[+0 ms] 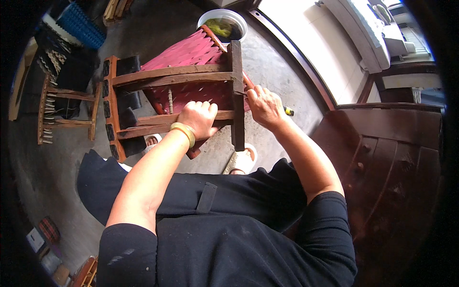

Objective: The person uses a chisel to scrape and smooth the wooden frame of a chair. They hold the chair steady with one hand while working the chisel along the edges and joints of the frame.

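Note:
A wooden stool frame (174, 76) lies on its side before me, its crosspiece (237, 103) toward my right and black woven strips wrapped along its left bar. My left hand (198, 118), with a pale yellow bangle (184, 133) at the wrist, is closed round the frame's lower rail. At the crosspiece, my right hand (264, 106) is closed on a tool; a thin dark shaft shows at the wood, and a yellow-and-black handle end (289, 111) sticks out behind the fist. Most of the tool is hidden. Beneath and behind the frame is a chair with pink-red woven strips (191, 51).
A white bucket (243, 23) with something yellow-green in it stands beyond the chair. Another partly woven stool frame (71, 94) and blue material (82, 24) are at the left. A dark brown wooden bench (382, 162) is at my right. My sandalled foot (245, 160) is below the frame.

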The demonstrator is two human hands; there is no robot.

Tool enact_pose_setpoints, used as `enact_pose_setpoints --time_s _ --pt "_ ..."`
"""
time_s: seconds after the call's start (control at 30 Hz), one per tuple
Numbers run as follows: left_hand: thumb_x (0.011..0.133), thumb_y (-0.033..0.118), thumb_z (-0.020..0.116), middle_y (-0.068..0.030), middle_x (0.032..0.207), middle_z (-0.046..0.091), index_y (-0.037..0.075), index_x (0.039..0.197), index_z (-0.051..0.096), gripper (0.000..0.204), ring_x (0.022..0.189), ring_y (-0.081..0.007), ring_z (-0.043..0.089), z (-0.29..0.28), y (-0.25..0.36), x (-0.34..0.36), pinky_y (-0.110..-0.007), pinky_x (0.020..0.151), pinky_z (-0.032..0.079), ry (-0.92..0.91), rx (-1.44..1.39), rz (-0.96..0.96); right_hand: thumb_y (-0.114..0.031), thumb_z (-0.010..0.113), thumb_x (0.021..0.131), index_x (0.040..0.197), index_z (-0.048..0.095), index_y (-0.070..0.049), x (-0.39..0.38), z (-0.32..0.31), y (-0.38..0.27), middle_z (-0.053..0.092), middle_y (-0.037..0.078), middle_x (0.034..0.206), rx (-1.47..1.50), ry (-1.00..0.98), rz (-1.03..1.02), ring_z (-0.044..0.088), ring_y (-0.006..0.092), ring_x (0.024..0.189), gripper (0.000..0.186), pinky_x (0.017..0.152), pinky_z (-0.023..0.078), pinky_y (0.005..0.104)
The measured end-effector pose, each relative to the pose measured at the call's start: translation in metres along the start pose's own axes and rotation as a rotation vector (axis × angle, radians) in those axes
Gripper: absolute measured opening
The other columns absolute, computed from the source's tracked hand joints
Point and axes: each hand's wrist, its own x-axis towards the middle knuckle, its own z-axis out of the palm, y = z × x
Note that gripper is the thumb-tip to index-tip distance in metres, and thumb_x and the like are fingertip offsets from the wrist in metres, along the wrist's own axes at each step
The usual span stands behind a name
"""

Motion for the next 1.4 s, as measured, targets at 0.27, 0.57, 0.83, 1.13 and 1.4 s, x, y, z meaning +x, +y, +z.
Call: enact_pose_setpoints --time_s 0.27,0.57,0.83,1.13,1.4 --pt "0.052 0.038 0.081 -0.0064 0.074 0.057 0.009 0.081 0.054 0.049 0.069 -0.0245 0.060 -0.002 0.001 0.000 -0.035 0.064 0.048 0.000 0.004 -0.006 -0.006 0.054 0.081 0.104 0.057 -0.007 0.028 -0.013 0.022 0.060 0.012 0.088 -0.058 0.049 -0.046 0.061 0.0299 0.084 0.024 0.068 0.053 0.0408" --pt "0.053 0.037 0.081 -0.0066 0.076 0.058 0.009 0.082 0.054 0.049 0.070 -0.0244 0.060 -0.002 0.002 -0.002 -0.036 0.066 0.047 -0.021 -0.005 -0.007 -0.011 0.050 0.085 0.106 0.056 -0.005 0.031 -0.013 0.019 0.065 0.012 0.091 -0.127 -0.145 -0.045 0.065 0.0301 0.082 0.023 0.067 0.054 0.0401" --pt "0.060 0.039 0.080 -0.0075 0.082 0.061 0.008 0.089 0.056 0.049 0.078 -0.0241 0.063 -0.008 0.005 0.002 -0.036 0.071 0.048 -0.114 0.019 -0.036 -0.013 0.056 0.077 0.085 0.054 -0.007 -0.025 -0.012 -0.010 0.058 0.009 0.081 -0.143 -0.203 -0.216 0.062 0.0242 0.074 0.011 0.056 0.052 0.0360" --pt "0.055 0.037 0.080 -0.0071 0.075 0.058 0.009 0.081 0.053 0.047 0.072 -0.0244 0.061 -0.001 0.001 0.000 -0.036 0.066 0.048 -0.019 0.002 -0.008 -0.014 0.052 0.086 0.098 0.055 -0.005 0.042 -0.015 0.025 0.062 0.012 0.085 -0.144 -0.109 -0.095 0.065 0.0297 0.081 0.015 0.065 0.054 0.0399" --pt "0.058 0.039 0.080 -0.0070 0.081 0.061 0.008 0.088 0.056 0.050 0.077 -0.0240 0.063 -0.004 0.002 0.001 -0.036 0.070 0.049 -0.088 0.010 -0.033 -0.015 0.054 0.081 0.086 0.053 -0.006 -0.016 -0.010 -0.015 0.060 0.009 0.079 -0.182 -0.192 -0.223 0.064 0.0240 0.071 0.010 0.055 0.054 0.0363"
